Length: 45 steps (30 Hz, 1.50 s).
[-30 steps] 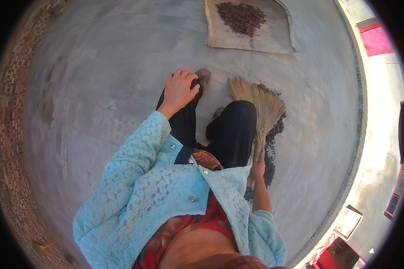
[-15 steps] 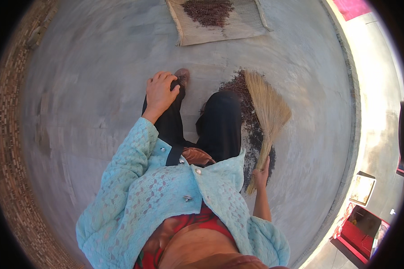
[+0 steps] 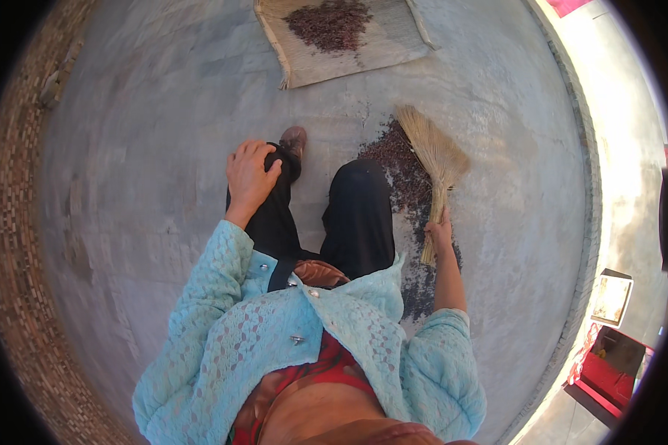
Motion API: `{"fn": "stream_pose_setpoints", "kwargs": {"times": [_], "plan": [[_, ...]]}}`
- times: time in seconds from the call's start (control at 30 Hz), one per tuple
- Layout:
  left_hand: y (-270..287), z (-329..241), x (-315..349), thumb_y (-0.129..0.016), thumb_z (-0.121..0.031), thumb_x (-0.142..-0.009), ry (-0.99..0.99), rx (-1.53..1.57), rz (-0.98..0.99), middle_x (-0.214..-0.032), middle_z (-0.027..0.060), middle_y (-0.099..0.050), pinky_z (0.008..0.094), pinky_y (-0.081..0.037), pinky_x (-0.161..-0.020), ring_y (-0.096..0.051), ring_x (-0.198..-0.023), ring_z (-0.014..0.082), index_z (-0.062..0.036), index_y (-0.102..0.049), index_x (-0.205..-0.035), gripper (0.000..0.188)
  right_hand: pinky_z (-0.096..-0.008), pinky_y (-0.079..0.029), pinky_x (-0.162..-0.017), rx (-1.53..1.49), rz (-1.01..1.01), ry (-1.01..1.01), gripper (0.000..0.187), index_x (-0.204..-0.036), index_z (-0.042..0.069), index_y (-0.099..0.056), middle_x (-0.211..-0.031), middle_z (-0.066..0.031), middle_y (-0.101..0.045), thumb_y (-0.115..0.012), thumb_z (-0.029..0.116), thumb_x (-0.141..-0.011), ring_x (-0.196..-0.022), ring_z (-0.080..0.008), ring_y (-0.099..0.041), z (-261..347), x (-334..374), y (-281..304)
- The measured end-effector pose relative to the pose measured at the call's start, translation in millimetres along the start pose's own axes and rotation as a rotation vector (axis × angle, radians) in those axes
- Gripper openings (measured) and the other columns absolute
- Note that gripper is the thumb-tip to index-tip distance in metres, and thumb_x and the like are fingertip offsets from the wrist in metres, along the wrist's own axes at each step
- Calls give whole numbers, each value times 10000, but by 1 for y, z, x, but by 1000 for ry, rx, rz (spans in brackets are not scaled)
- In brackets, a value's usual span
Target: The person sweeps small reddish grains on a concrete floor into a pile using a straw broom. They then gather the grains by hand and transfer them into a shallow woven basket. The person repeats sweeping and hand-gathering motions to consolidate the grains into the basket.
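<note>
My right hand [image 3: 439, 231] grips the narrow handle end of a straw hand broom [image 3: 432, 152]. Its bristles fan out away from me over the right edge of a dark, reddish-brown loose heap [image 3: 393, 157] on the floor. Finer, blackish material [image 3: 423, 285] trails from that heap back toward me, beneath my right forearm. My left hand [image 3: 251, 174] rests on my left knee, fingers bent over the dark trousers and a little apart, with nothing in it.
Ahead lies a woven mat [image 3: 356, 70] with another dark heap [image 3: 328, 26] on it. The grey concrete floor [image 3: 141, 222] runs to a brick wall [image 3: 11, 222] on the left. Past a raised edge on the right stand a red box [image 3: 608, 371] and a pale framed panel [image 3: 613, 297].
My right hand and the broom have moved forward, away from my body, with the bristles shifting slightly left. My left hand stays on the knee.
</note>
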<state>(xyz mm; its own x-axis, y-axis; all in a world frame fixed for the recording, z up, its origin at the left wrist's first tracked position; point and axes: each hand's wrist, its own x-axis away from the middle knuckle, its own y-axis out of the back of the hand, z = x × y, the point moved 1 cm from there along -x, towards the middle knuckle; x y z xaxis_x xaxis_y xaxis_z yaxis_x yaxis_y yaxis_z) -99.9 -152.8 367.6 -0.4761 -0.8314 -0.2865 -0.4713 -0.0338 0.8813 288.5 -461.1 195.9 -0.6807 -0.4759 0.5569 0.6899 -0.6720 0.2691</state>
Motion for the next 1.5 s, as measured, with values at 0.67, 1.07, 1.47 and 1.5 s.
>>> {"fn": "stream_pose_setpoints", "kwargs": {"times": [0.67, 1.07, 1.47, 1.5], "plan": [[-5, -3, -2, -721, -205, -756, -28, 10, 10, -1116, 44, -630, 416, -392, -927, -526, -1159, 254, -100, -669, -1014, 283, -258, -478, -638, 108, -59, 114, 996, -1549, 143, -196, -1138, -57, -543, -524, -91, -637, -825, -148, -559, -53, 153, 24], [0, -8, -5, -733, -194, -750, -36, -18, 21, -1095, 45, -634, 411, -419, -918, -551, -1124, 260, -103, -660, -1006, 281, -303, -440, -465, -167, -127, 26, 1038, -1542, 148, -171, -899, -90, -559, -582, -103, -623, -580, -174, -530, -12, -7, 18], [-7, -6, -2, -731, -205, -765, -42, -23, 8, -1102, 24, -644, 404, -425, -905, -560, -1112, 245, -120, -668, -1003, 261, -293, -477, -539, -112, -61, -66, 1020, -1536, 152, -225, -1032, -70, -555, -563, -98, -607, -709, -172, -555, -58, 118, 21], [-7, -4, -3, -732, -207, -765, -46, -20, 1, -1101, 20, -646, 402, -425, -903, -562, -1110, 243, -123, -669, -1003, 260, -291, -479, -545, -118, -61, -75, 1023, -1538, 155, -222, -1051, -67, -553, -564, -99, -607, -713, -169, -554, -58, 134, 22]]}}
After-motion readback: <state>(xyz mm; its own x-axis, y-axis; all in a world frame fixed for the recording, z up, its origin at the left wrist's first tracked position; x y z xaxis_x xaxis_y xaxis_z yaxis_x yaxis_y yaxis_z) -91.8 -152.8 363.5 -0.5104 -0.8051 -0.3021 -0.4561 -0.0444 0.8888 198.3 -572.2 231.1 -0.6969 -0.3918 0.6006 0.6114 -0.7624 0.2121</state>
